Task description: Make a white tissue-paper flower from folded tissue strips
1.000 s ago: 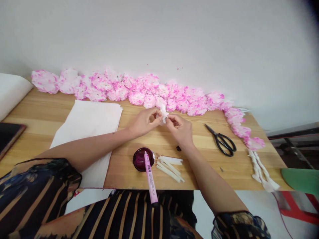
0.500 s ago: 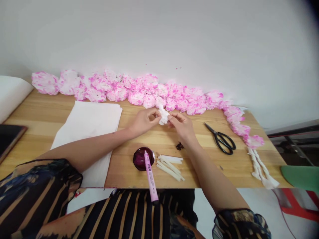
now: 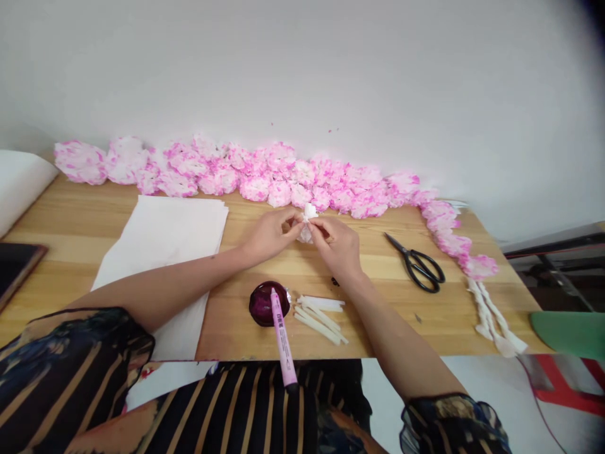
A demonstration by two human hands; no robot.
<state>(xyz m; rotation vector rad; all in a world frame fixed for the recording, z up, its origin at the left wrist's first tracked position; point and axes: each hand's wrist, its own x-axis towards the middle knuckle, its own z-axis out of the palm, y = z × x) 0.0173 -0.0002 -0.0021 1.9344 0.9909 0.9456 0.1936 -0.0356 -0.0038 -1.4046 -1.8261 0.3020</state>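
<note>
Between my fingertips is a small gathered piece of white tissue paper (image 3: 309, 212), pinched in at its middle. My left hand (image 3: 274, 234) grips it from the left with thumb and forefinger. From the other side my right hand (image 3: 336, 243) pinches it too, the two thumbs almost meeting. Part of the paper is hidden behind the fingers. Just behind the hands runs a long row of pink-edged white paper flowers (image 3: 278, 192). A stack of white paper sheets (image 3: 174, 221) lies under and beyond my left forearm.
Black-handled scissors (image 3: 420, 268) lie right of my hands. Nearer me are a dark purple dish (image 3: 261, 306) with a pink marker (image 3: 282, 340) across it, and several pale sticks (image 3: 321, 318). White twisted paper strands (image 3: 491, 318) lie at the right. A dark phone-like object (image 3: 19, 268) rests far left.
The tissue piece has been turned and squeezed, with its middle now pinched between both hands. My right hand has shifted slightly left and closer to the left one.
</note>
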